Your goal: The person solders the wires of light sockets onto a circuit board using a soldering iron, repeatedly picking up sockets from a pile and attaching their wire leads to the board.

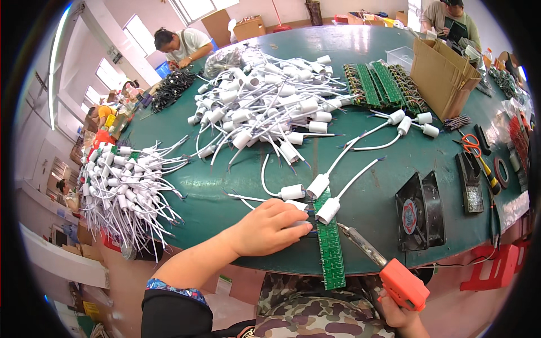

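Observation:
My left hand [273, 228] is closed at the left edge of a long green circuit board strip [331, 256], its fingers curled around a white lamp holder [301, 224] they mostly cover. Another white cylindrical lamp holder [293, 192] with a cable lies just beyond the fingers. Across the board's upper part rest two more, a farther lamp holder [318, 186] and a nearer lamp holder [328, 210]. In my right hand [397, 312] is a soldering iron [403, 284] with a red handle, its tip pointing up and left near the board beside the nearer lamp holder.
A big heap of wired lamp holders [259, 101] covers the middle of the green table [225, 186]; another pile [124, 186] sits at the left edge. Right are a black fan [420, 211], tools, tape [501, 172] and a cardboard box [442, 76]. Coworkers sit across the table.

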Action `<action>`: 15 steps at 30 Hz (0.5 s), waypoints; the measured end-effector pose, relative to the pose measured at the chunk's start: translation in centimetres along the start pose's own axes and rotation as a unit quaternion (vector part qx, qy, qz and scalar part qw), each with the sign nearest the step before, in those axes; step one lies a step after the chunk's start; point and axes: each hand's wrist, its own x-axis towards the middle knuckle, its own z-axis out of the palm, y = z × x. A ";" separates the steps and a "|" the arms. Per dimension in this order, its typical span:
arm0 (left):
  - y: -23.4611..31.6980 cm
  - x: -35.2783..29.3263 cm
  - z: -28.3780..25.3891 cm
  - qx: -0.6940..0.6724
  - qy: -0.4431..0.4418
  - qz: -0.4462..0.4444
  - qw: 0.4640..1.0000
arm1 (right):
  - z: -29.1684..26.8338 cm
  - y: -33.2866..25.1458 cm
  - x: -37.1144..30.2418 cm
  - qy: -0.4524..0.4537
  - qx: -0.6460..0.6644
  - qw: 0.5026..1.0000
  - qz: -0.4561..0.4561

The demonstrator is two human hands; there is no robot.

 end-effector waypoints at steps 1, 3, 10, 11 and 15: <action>-0.6 0.5 -1.1 -0.020 -0.009 -0.010 1.000 | 0.0 0.4 -0.7 0.028 0.018 0.999 0.018; -2.9 0.5 -2.4 0.049 0.064 -0.070 0.994 | -0.4 0.7 -1.2 0.021 0.020 0.999 0.032; -12.7 -1.9 -3.6 0.245 0.060 -0.374 0.892 | -0.2 -0.2 -0.7 0.012 0.026 0.999 0.018; -12.9 -2.3 -3.4 0.241 0.042 -0.378 0.893 | -0.1 -0.5 -0.3 0.014 0.025 0.999 0.020; -14.3 -3.9 -3.6 0.222 0.104 -0.327 0.913 | -0.1 -1.3 0.3 -0.010 0.009 1.000 0.013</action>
